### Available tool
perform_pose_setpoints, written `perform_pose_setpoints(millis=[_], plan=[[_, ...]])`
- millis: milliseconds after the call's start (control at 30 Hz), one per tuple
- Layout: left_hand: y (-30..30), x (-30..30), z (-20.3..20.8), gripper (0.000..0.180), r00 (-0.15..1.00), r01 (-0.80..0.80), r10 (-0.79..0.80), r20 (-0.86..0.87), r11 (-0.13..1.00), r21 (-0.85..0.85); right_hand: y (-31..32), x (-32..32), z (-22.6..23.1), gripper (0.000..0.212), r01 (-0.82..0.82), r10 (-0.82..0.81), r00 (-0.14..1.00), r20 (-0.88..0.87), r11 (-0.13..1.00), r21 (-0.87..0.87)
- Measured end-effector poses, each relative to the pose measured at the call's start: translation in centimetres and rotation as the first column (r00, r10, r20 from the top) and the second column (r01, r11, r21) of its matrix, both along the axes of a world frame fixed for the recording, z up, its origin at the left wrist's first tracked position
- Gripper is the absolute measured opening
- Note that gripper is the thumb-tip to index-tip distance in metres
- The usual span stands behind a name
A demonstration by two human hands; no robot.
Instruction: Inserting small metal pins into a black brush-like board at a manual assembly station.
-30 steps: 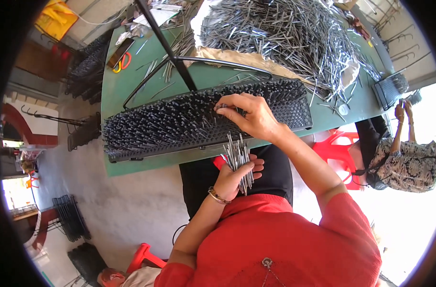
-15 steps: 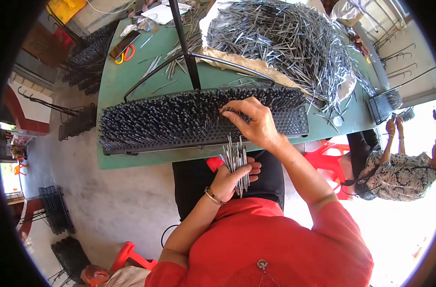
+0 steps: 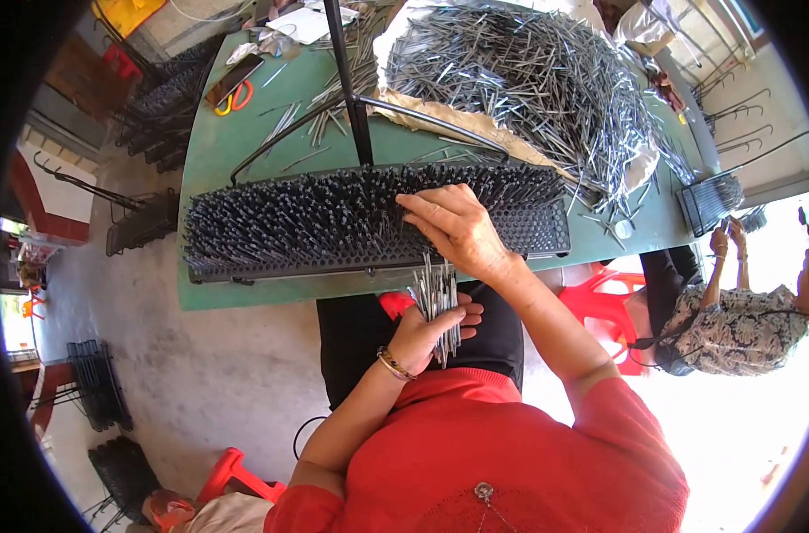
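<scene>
My left hand (image 3: 425,331) is closed around a bundle of thin metal rods (image 3: 436,298), their ends pointing up toward the table edge. Above it, my right hand (image 3: 458,229) reaches over a long black perforated rack (image 3: 536,233), its thumb and fingertips pinched together among the standing rods. Whatever those fingertips hold is too small or hidden to make out. Dark-tipped upright rods (image 3: 289,218) fill the rack's left and middle holes densely. At the front right, beside my right hand, bare holes show.
A black upright frame (image 3: 355,115) rises behind the rack. On the green table (image 3: 207,160) lie a big heap of loose rods (image 3: 520,80), scissors (image 3: 235,96) and a phone (image 3: 234,80). At right a co-worker (image 3: 733,320) handles a smaller rack (image 3: 711,206). Red stools (image 3: 595,302) stand nearby.
My right hand has shifted slightly left along the rack, its fingers now lower over the rods. My left hand keeps the bundle in nearly the same place.
</scene>
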State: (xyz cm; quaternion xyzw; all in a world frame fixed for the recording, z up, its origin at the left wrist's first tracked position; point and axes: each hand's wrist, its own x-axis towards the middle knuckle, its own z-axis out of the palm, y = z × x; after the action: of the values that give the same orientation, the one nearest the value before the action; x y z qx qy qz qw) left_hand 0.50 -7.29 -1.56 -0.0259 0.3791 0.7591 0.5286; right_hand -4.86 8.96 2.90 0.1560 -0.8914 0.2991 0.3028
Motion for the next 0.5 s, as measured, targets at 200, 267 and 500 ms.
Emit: perform_pose_setpoints(millis=[200, 267, 500], plan=[[-0.02, -0.13, 0.34, 0.030, 1.000, 0.018, -0.018, -0.019, 1.000, 0.015, -0.30, -0.16, 0.92, 0.027, 0.116, -0.116, 0.993, 0.001, 0.991, 0.068], [-0.08, -0.20, 0.28, 0.031, 1.000, 0.001, -0.001, -0.019, 0.999, 0.032, -0.44, -0.17, 0.95, 0.026, 0.127, -0.127, 0.992, -0.009, 0.987, 0.096], [-0.28, -0.53, 0.20, 0.034, 0.999, -0.028, 0.029, -0.024, 0.999, 0.028, -0.60, 0.36, 0.47, 0.027, 0.225, -0.224, 0.974, -0.022, 0.966, 0.127]])
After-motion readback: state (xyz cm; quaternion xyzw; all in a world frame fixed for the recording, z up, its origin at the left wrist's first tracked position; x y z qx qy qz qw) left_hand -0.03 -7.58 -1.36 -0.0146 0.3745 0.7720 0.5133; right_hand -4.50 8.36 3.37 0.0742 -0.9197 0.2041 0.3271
